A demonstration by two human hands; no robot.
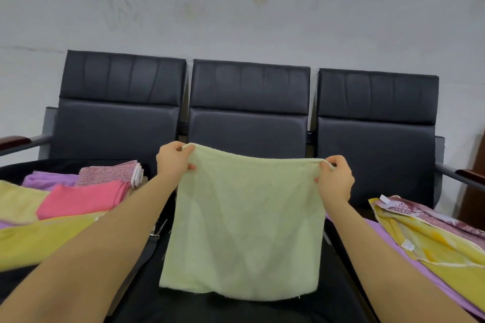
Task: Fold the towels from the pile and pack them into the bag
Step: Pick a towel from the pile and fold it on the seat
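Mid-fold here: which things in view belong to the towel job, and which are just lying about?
Job:
pale green terry towel, held up by left hand and right hand
folded pink towel
unfolded yellow towel

Lying about:
black padded three-seat bench
grey wall

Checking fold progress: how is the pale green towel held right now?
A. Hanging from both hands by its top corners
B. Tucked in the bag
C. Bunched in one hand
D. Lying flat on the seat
A: the left hand and right hand each pinch a top corner of the pale green towel, which hangs open.
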